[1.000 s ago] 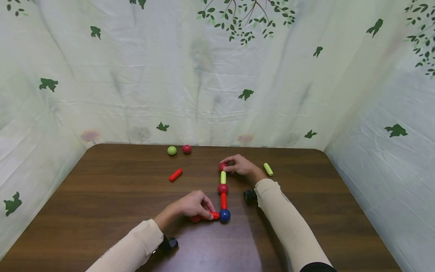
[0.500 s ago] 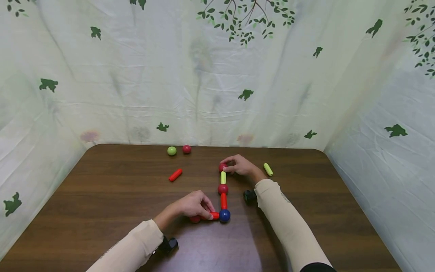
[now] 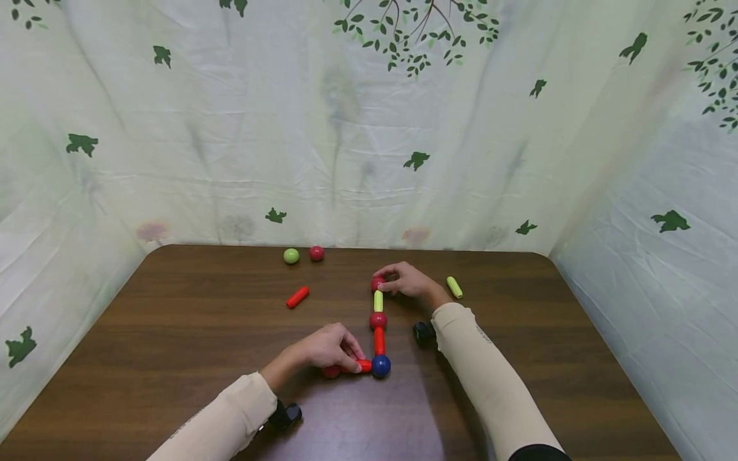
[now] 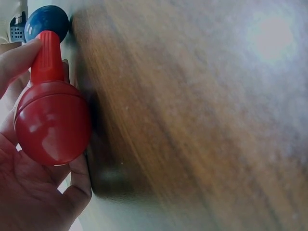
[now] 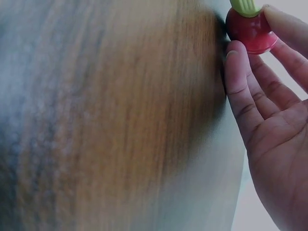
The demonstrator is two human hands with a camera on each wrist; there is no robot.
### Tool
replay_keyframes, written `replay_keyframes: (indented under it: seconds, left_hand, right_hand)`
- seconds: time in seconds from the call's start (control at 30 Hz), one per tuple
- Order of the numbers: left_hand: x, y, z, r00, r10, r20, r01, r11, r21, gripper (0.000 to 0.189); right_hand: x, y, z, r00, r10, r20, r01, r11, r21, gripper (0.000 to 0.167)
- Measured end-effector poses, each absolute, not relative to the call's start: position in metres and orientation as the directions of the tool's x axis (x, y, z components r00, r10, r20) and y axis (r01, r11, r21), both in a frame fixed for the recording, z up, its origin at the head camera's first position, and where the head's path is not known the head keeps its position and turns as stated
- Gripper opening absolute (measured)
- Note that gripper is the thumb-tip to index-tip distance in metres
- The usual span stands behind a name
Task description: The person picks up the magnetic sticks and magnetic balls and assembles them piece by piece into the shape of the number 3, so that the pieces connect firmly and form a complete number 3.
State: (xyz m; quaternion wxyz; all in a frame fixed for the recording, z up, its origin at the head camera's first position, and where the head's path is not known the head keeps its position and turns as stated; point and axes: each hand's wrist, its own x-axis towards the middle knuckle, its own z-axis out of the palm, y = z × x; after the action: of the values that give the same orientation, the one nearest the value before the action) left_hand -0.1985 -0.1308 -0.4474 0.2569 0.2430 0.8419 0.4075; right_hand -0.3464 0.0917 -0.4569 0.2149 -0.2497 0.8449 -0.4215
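An L-shaped chain of balls and rods lies on the wooden table. At its corner is a blue ball [image 3: 381,365]. A red rod [image 3: 379,341], a red ball [image 3: 378,321], a yellow-green rod [image 3: 378,301] and another red ball [image 3: 377,284] run away from it. My left hand [image 3: 330,347] pinches the red rod [image 4: 47,60] left of the blue ball, and a red ball [image 4: 54,122] sits on that rod's outer end, close to the palm. With fingertips and thumb, my right hand [image 3: 408,282] grips the far red ball [image 5: 250,30].
A green ball [image 3: 291,256] and a red ball [image 3: 316,253] stand near the table's [image 3: 219,320] back edge. One loose red rod [image 3: 298,297] lies to the left, and a loose yellow-green rod [image 3: 454,287] lies beyond the right wrist. A printed cloth [image 3: 346,160] hangs behind.
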Motion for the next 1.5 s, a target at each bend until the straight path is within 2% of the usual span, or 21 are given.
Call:
replay_keyframes:
  seconds: [0.43,0.77,1.0,1.23,1.5]
  left_hand:
    - [-0.198,-0.131,-0.447,-0.745,0.626,-0.229,0.201,0.538,0.818,0.007]
    - [-0.199,-0.132,-0.448,-0.751,0.622,-0.221,0.202,0.535,0.820,0.008]
    - [-0.199,-0.132,-0.448,-0.749,0.621,-0.230,0.198,0.541,0.817,0.009]
    - [-0.199,-0.133,-0.445,-0.747,0.622,-0.233,0.195,0.540,0.819,0.009]
    - [-0.199,-0.132,-0.446,-0.750,0.619,-0.233,0.190,0.538,0.821,0.009]
  right_hand:
    - [-0.343,0.100,-0.449,-0.800,-0.576,-0.169,-0.209,0.531,-0.821,0.036]
    - [-0.347,0.166,-0.430,-0.851,-0.515,-0.105,-0.276,0.608,-0.745,0.037]
    - [-0.341,0.214,-0.426,-0.880,-0.457,-0.128,-0.235,0.654,-0.719,0.037]
    - [-0.340,0.233,-0.435,-0.905,-0.410,-0.117,-0.223,0.688,-0.690,0.033]
    - [-0.342,0.234,-0.446,-0.903,-0.410,-0.131,-0.217,0.696,-0.684,0.034]
